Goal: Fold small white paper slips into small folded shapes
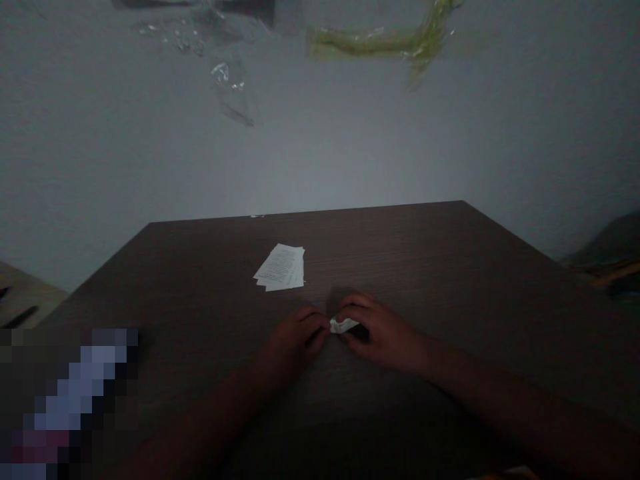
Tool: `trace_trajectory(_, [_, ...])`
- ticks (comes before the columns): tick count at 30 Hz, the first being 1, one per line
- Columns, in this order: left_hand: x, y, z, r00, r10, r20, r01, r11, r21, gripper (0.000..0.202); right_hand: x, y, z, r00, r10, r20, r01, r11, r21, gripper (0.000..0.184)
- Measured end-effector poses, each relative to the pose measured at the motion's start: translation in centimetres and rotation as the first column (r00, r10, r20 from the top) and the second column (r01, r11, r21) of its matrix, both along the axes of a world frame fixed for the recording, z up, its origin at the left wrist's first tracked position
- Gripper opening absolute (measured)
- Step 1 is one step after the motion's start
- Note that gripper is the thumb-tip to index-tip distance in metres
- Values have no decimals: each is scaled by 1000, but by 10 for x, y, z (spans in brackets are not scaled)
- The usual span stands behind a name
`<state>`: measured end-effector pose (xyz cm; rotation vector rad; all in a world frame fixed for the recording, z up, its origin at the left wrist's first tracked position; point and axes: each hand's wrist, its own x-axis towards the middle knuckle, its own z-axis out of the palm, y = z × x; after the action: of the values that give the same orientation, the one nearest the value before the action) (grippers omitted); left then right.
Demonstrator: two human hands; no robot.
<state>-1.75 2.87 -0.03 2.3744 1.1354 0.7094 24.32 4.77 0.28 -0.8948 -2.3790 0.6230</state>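
A small white piece of paper (343, 325), creased or folded, is held between my two hands just above the dark table. My left hand (304, 333) pinches its left end with thumb and fingertips. From the other side, my right hand (380, 330) grips it with curled fingers, which hide part of the paper. Beyond my hands lies a loose stack of printed paper sheets (281, 268), fanned slightly, with lines of small text too faint to read.
The brown wooden table (380, 247) reaches back to a pale wall (350, 147) with yellow tape (370, 43) and clear plastic tape (233, 87) on it. A pixelated patch covers the lower left corner. A white scrap (257, 216) lies at the table's back edge.
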Motion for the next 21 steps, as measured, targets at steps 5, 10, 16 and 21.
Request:
trace_trajectory(5, [-2, 0, 6, 999, 37, 11, -37, 999, -1, 25, 9, 8, -3, 998, -27, 64, 23, 998, 59, 21])
trace_trajectory(10, [-7, 1, 5, 992, 124, -7, -123, 991, 59, 24, 11, 13, -8, 997, -24, 75, 19, 997, 68, 11])
trace_trajectory(16, [-24, 14, -5, 918, 368, -147, -326, 913, 245, 31, 12, 21, -13, 984, -173, 28, 173, 985, 29, 11])
trace_trajectory(21, [-36, 28, -13, 826, 491, -278, -443, 869, 219, 39, 9, 29, -21, 956, -288, -50, 289, 957, -1, 16])
